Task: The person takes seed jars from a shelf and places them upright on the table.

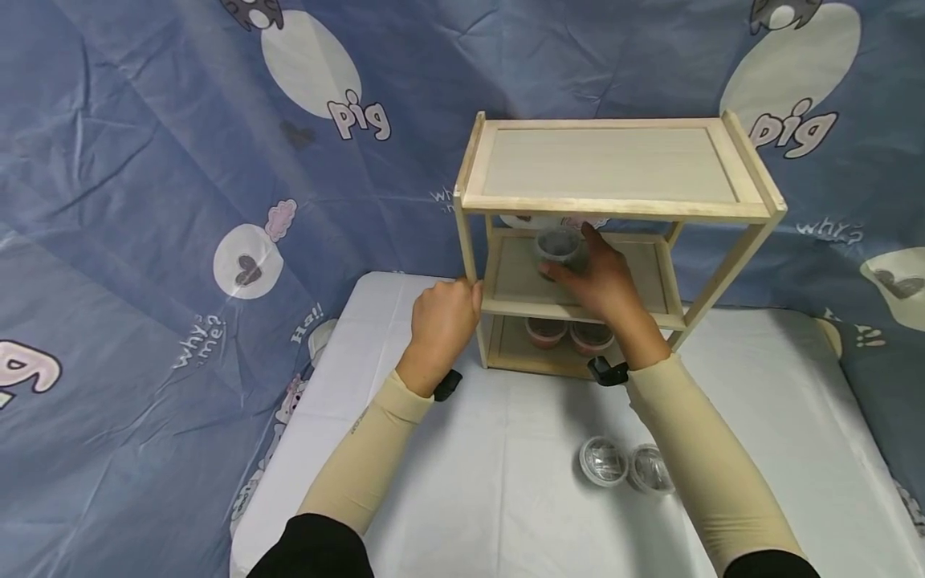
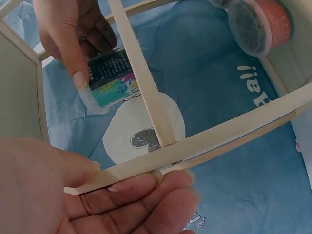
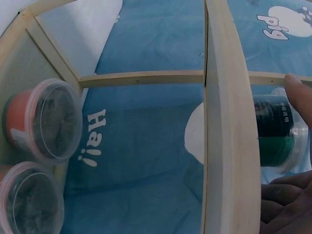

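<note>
A small three-tier wooden shelf (image 1: 621,207) stands on the white-covered table. My left hand (image 1: 446,317) grips its left front post, thumb on one side and fingers curled round the other in the left wrist view. Over the middle tier, my right hand (image 1: 603,277) holds a round clear-lidded tub (image 1: 558,243) between thumb and fingers. That tub's label (image 2: 111,78) is dark and green. Whether the tub touches the tier cannot be told. Two tubs with reddish sides, a left one (image 1: 545,331) and a right one (image 1: 591,337), sit side by side on the bottom tier.
Two more clear-lidded tubs, one (image 1: 603,461) and another (image 1: 652,470), stand on the white tabletop (image 1: 462,482) near my right forearm. Behind the shelf hangs a blue printed cloth (image 1: 405,193). The shelf's top board (image 1: 614,164) overhangs the middle tier.
</note>
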A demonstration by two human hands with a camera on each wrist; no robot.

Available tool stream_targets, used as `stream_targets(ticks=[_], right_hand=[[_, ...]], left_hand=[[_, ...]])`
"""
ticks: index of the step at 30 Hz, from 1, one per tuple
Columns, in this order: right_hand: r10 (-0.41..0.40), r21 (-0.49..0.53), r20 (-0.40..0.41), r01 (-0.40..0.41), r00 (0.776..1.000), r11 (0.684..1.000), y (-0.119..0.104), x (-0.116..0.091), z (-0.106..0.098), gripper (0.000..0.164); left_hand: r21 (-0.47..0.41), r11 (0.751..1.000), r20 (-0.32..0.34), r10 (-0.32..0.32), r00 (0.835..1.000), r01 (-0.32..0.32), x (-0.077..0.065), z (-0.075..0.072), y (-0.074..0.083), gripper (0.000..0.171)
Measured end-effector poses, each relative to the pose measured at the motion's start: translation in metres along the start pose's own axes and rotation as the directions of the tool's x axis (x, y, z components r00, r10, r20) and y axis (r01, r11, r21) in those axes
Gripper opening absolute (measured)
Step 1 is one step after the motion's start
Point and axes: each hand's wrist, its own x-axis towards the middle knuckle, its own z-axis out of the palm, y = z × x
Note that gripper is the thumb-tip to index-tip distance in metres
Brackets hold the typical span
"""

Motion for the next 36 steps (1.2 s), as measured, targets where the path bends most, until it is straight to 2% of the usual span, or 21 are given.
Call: stream_targets(ticks=[21, 36], right_hand=[[-0.045, 0.060, -0.024, 0.046, 0.999, 0.997, 0.009, 0.004, 0.005, 0.098], [-0.051, 0.078, -0.061, 0.056, 0.997, 0.995, 0.008, -0.001, 0.006, 0.088]], left_hand=[[-0.008, 1.000, 0.001, -0.002, 1.000, 0.002, 0.000, 0.001, 0.000, 0.041], [-0.004, 1.000, 0.001, -0.003, 1.000, 0.003, 0.000, -0.001, 0.001, 0.040]])
